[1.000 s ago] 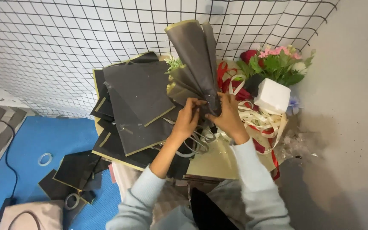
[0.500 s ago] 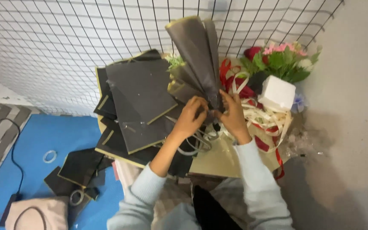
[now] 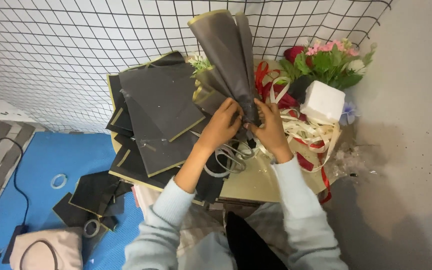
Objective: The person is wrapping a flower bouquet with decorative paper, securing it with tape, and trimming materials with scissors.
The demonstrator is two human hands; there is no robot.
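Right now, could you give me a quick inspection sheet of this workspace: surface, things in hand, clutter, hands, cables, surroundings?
Surface: low gold-coloured table, mostly covered.
Job's things: dark grey wrapping cone with gold edges, held upright and pinched at its base.
Clutter: stack of dark paper sheets; red and cream ribbons; white foam block; artificial flowers; tape rolls on the blue mat.
Grippers: left hand and right hand, both with a closed grip on the cone's base.
Cables: black cable across the mat.
Surroundings: wire grid panel; grey wall; pink bag.
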